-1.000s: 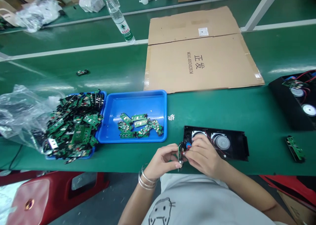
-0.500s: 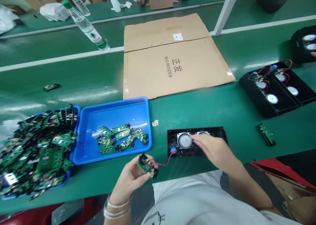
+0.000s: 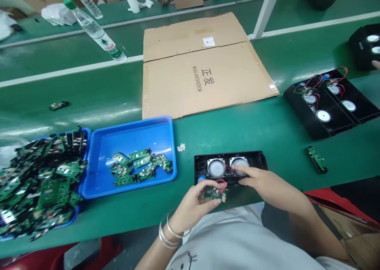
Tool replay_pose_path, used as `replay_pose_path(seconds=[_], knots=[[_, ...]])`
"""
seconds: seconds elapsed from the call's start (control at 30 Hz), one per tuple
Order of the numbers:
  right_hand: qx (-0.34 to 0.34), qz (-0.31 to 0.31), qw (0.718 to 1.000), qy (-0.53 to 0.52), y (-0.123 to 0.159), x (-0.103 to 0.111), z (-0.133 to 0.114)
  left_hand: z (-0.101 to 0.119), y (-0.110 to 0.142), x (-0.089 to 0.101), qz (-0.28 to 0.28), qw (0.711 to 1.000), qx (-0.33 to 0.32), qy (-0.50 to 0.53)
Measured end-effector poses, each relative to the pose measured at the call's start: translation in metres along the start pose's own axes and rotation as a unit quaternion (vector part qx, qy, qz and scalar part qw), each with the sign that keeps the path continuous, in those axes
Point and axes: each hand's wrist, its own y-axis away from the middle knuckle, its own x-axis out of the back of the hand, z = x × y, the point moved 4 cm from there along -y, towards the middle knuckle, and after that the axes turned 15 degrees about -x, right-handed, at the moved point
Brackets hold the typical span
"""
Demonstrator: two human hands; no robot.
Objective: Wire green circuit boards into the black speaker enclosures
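A black speaker housing with two round speakers lies at the table's near edge. My left hand pinches a small green circuit board just in front of the housing; a red wire runs from the board into the housing. My right hand rests on the housing's near right part, fingers curled against it beside the right speaker.
A blue tray holds several green boards; another blue tray on the left is heaped with boards. Flat cardboard lies beyond. Two more speaker housings sit far right, a loose board near them. A water bottle lies at the back.
My left hand has carried the circuit board right, up to the housing's front edge. My right hand has slid slightly toward the near side of the housing.
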Motion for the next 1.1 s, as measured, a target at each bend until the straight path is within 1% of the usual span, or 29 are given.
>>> replay_pose_path(seconds=[0.1, 0.17, 0.27, 0.33, 0.4, 0.43, 0.57, 0.63, 0.7, 0.8, 0.87, 0.93, 1.03, 1.1], knots=[[0.006, -0.006, 0.999, -0.031, 0.001, 0.005, 0.004, 0.008, -0.004, -0.001, 0.067, 0.996, -0.026, -0.058], [-0.001, 0.002, 0.998, -0.059, -0.003, 0.008, 0.001, 0.01, -0.007, -0.001, 0.108, 0.99, -0.04, -0.083], [-0.029, 0.049, 0.991, -0.123, -0.014, 0.012, -0.01, 0.009, -0.013, -0.001, 0.159, 0.98, -0.055, -0.104], [-0.063, 0.089, 0.978, -0.177, -0.023, 0.012, -0.019, 0.008, -0.017, -0.003, 0.178, 0.975, -0.071, -0.112], [-0.085, 0.12, 0.965, -0.216, -0.03, 0.008, -0.028, 0.008, -0.019, -0.005, 0.179, 0.973, -0.093, -0.109], [-0.086, 0.137, 0.962, -0.222, -0.033, 0.006, -0.033, 0.008, -0.019, -0.006, 0.177, 0.973, -0.103, -0.108], [-0.046, 0.223, 0.956, -0.185, -0.038, -0.003, -0.048, 0.007, -0.016, -0.008, 0.175, 0.971, -0.108, -0.121], [-0.036, 0.258, 0.95, -0.172, -0.037, -0.008, -0.051, 0.005, -0.014, -0.008, 0.18, 0.97, -0.101, -0.129], [-0.039, 0.278, 0.943, -0.176, -0.036, -0.011, -0.053, 0.003, -0.013, -0.008, 0.191, 0.966, -0.099, -0.141], [-0.068, 0.305, 0.929, -0.199, -0.032, -0.012, -0.051, 0.0, -0.011, -0.008, 0.209, 0.961, -0.105, -0.15], [-0.087, 0.318, 0.919, -0.216, -0.03, -0.01, -0.046, -0.002, -0.01, -0.008, 0.212, 0.96, -0.106, -0.147], [-0.09, 0.321, 0.915, -0.228, -0.028, -0.006, -0.042, -0.003, -0.01, -0.007, 0.213, 0.959, -0.105, -0.152], [-0.081, 0.304, 0.922, -0.225, -0.026, -0.004, -0.039, -0.003, -0.01, -0.007, 0.217, 0.957, -0.099, -0.168], [-0.077, 0.286, 0.931, -0.215, -0.027, -0.006, -0.041, -0.003, -0.01, -0.008, 0.209, 0.957, -0.097, -0.175]])
